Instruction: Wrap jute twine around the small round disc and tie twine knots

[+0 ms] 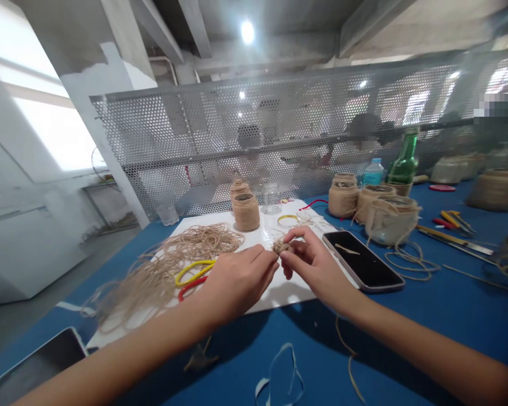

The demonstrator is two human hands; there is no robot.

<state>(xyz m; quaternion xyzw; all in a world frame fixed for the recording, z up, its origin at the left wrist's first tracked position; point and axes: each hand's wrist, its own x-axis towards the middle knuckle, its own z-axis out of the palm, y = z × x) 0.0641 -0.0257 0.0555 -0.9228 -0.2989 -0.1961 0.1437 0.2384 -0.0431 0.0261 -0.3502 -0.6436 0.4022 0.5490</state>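
Note:
Between my two hands, above a white sheet (275, 293), is a small knotted bunch of brown twine (281, 246). My left hand (243, 276) is closed, its fingertips pinching the bunch's left side. From the right, the thumb and forefinger of my right hand (307, 256) grip the same bunch. Just left of my left hand lie scissors with yellow and red handles (195, 273), partly hidden by it. A loose heap of twine (195, 242) spreads over the sheet's left part. Behind my hands stands a twine-wrapped jar (246, 212).
A dark phone (362, 260) lies right of my right hand, another phone (38, 363) at the lower left. Several wrapped jars (342, 197), a green bottle (404, 158) and cutting tools (457, 239) stand or lie to the right. A perforated metal screen (215, 146) closes off the back.

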